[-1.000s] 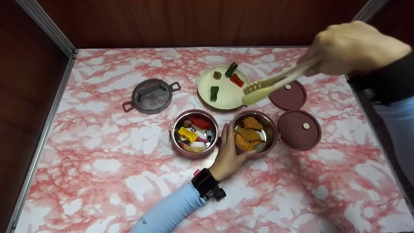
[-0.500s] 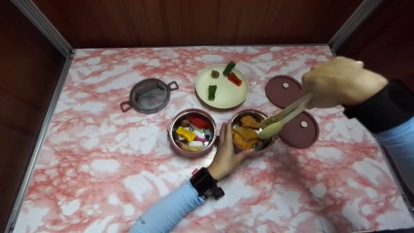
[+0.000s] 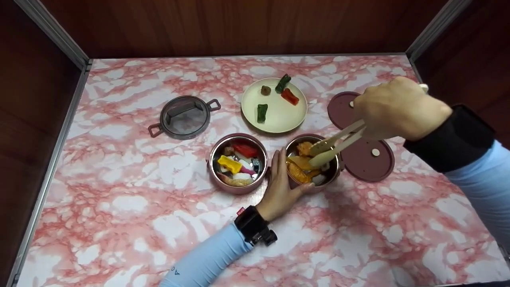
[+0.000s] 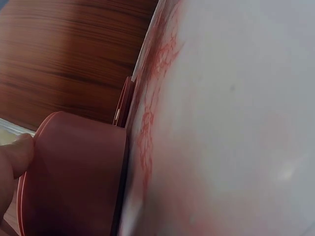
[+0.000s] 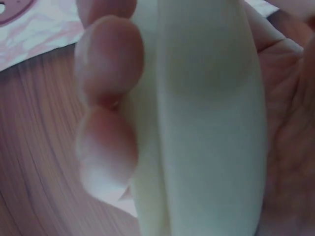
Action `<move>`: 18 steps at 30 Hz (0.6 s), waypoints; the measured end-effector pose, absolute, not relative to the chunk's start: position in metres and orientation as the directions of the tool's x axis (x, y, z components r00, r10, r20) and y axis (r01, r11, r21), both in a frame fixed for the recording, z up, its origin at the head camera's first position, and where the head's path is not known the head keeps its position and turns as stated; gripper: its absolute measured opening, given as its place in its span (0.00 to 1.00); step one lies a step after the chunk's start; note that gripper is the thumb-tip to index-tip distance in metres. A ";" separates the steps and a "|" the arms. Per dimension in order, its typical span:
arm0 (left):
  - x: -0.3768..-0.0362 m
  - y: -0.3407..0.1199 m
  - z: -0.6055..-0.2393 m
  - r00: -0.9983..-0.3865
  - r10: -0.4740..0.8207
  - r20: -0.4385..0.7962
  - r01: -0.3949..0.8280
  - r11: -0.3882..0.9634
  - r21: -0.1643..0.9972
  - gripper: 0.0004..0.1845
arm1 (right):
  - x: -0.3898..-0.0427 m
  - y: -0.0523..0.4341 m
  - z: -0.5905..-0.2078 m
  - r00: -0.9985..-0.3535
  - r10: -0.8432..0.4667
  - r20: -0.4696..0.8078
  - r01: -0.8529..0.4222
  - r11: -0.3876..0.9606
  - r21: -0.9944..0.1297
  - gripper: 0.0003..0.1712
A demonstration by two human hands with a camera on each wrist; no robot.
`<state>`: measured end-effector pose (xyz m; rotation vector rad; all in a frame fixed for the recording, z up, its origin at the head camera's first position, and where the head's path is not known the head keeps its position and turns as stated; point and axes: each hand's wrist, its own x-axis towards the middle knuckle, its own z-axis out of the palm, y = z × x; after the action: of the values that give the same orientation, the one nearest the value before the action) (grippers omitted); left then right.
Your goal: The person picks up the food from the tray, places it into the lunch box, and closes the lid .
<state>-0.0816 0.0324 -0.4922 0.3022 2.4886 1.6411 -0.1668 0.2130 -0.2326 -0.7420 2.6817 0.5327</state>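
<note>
The right hand (image 3: 392,109) is closed around cream tongs (image 3: 338,142), whose tips reach into the right-hand pink bowl (image 3: 336,169) among the orange fried pieces (image 3: 301,167); whether the tips already pinch one I cannot tell. The left hand (image 3: 280,187) curls against that bowl's near side, thumb and fingers gripping its wall to steady it. Just to the left sits a second bowl (image 3: 238,188) of mixed coloured pieces, and two pink lids (image 3: 368,161) lie to the right. Behind, a cream plate (image 3: 279,117) carries a few green and red pieces, and a smoky lid (image 3: 185,117) rests further left on the marbled table (image 3: 119,207). A loose pinch could drop a slick piece onto the table, and a hard push with the tongs could tip the bowl if the left hand slackens.
</note>
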 end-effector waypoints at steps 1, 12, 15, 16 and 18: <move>-0.082 0.032 -0.492 -0.969 0.245 -0.012 0.086 0.386 0.918 0.63 | -0.168 0.213 -0.230 -0.822 -0.424 -0.380 -0.536 0.801 0.265 0.11; -0.081 0.032 -0.493 -0.970 0.241 -0.017 0.081 0.391 0.917 0.62 | -0.183 0.231 -0.206 -0.858 -0.348 -0.377 -0.449 0.864 0.225 0.06; -0.081 0.032 -0.494 -0.970 0.244 -0.002 0.096 0.387 0.917 0.62 | -0.188 0.238 -0.205 -0.884 -0.356 -0.302 -0.427 0.877 0.218 0.06; -0.081 0.032 -0.494 -0.969 0.246 0.005 0.102 0.385 0.917 0.62 | -0.190 0.241 -0.207 -0.893 -0.360 -0.272 -0.420 0.882 0.213 0.07; -0.081 0.032 -0.494 -0.968 0.249 0.014 0.112 0.382 0.917 0.61 | -0.194 0.245 -0.212 -0.910 -0.363 -0.200 -0.400 0.896 0.195 0.10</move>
<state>-0.0808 0.0321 -0.4945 0.3286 2.5046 1.6476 -0.1938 0.2455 -0.2117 -0.5876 2.9035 0.3488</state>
